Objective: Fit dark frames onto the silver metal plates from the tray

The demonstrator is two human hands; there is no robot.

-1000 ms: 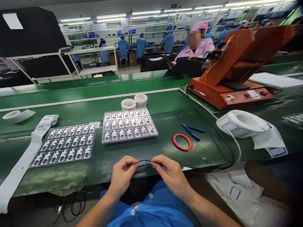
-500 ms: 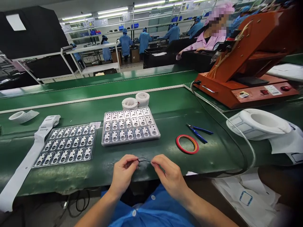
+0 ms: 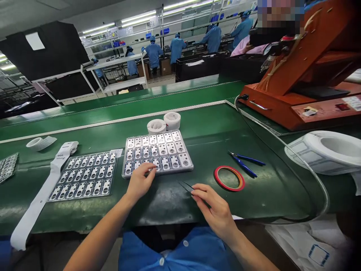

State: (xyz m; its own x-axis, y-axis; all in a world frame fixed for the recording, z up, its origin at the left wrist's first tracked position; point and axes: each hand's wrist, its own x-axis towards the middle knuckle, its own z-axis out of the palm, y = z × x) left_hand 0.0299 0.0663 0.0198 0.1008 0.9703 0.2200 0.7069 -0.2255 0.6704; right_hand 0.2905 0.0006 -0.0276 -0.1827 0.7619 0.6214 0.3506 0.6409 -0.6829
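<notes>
My left hand [image 3: 139, 182] reaches onto the near edge of a clear tray [image 3: 157, 153] holding several metal-and-white parts in rows. Its fingertips touch the lower row, and anything pinched there is hidden. My right hand [image 3: 214, 207] is closed on slim black tweezers [image 3: 185, 186], their tips pointing left toward the tray and apart from it. To the left lies a dark sheet of similar parts [image 3: 86, 176], with a white perforated strip [image 3: 42, 192] along its side.
Blue-handled pliers [image 3: 244, 163] and a red tape ring [image 3: 229, 178] lie on the green bench [image 3: 175, 209]. Two white rolls [image 3: 164, 123] stand behind the tray. A large label roll [image 3: 324, 152] and an orange machine [image 3: 299, 98] with a cable stand at right. A co-worker's pink sleeve shows beyond.
My hands have separated from their close pinch at the bench's centre. The left has moved forward onto the tray, and the right has drawn rightward with the tweezers. The view has turned left.
</notes>
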